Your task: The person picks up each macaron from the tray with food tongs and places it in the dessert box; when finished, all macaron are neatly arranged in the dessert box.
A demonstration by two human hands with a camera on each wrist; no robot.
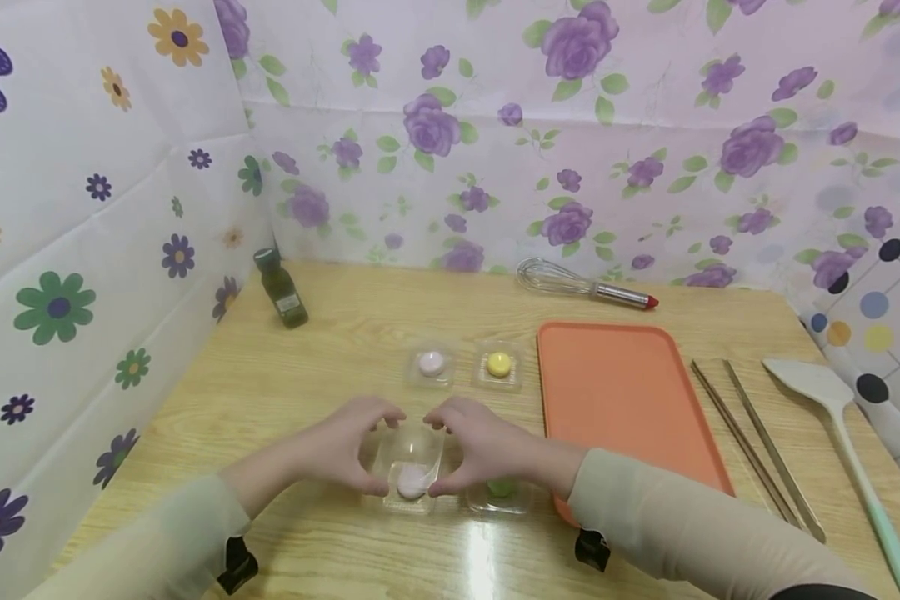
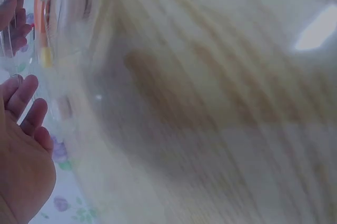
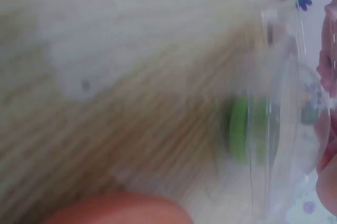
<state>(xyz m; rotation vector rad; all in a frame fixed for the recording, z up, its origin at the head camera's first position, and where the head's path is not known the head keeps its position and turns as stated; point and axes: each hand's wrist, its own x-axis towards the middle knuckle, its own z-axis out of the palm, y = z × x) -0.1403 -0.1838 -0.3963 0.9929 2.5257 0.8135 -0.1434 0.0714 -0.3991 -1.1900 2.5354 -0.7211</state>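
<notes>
Low over the near middle of the table, a clear plastic lid (image 1: pixel 420 440) is held between both hands. My left hand (image 1: pixel 337 447) grips its left side, thumb at the near end and fingers at the far end. My right hand (image 1: pixel 486 443) grips the right side in the same way. Beneath the lid, a round pale pink piece (image 1: pixel 412 481), like a macaron in shape, sits in a clear plastic tray (image 1: pixel 405 506). A similar green piece (image 3: pixel 239 129) in clear packaging is partly hidden under my right wrist in the head view.
Farther back, a pale pink piece (image 1: pixel 431 362) and a yellow piece (image 1: pixel 498 364) sit in clear trays. An orange tray (image 1: pixel 615 375) lies right, beside metal chopsticks (image 1: pixel 746 442) and a spatula (image 1: pixel 840 400). A whisk (image 1: pixel 585 285) and a dark bottle (image 1: pixel 281 287) are behind.
</notes>
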